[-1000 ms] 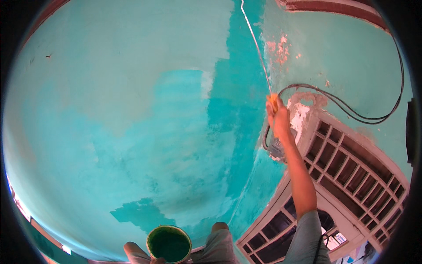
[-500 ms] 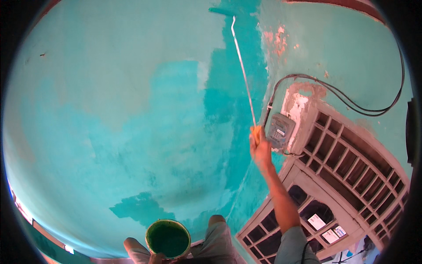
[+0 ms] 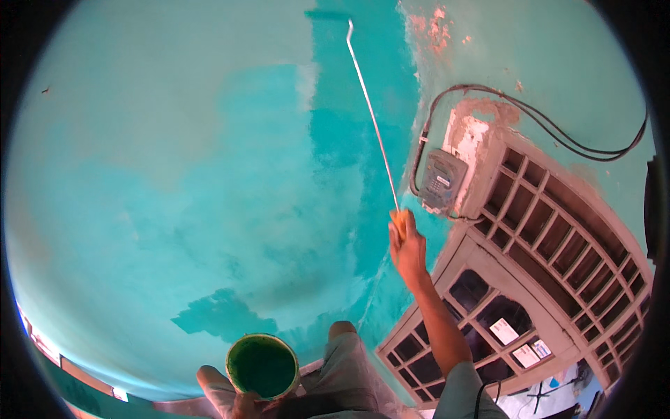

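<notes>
My right hand is closed around the orange handle of a paint roller, arm stretched up in front of me. The long, thin metal rod leads to the dark teal roller head, which appears to lie against the turquoise wall. A darker teal band of paint runs down beneath it. At the bottom, my left hand grips the near rim of a round bucket of dark green paint, held by my knees. Most of that hand's fingers are hidden.
Right of the roller hangs a grey meter box, with a black cable looping away. Peeled pink plaster shows higher up. A barred vent and a paned door stand at the right. A darker paint patch marks the lower wall.
The roller and my right hand have moved down the wall; the hand now sits below the meter box instead of beside it. My view has tilted slightly. The left hand still grips the bucket.
</notes>
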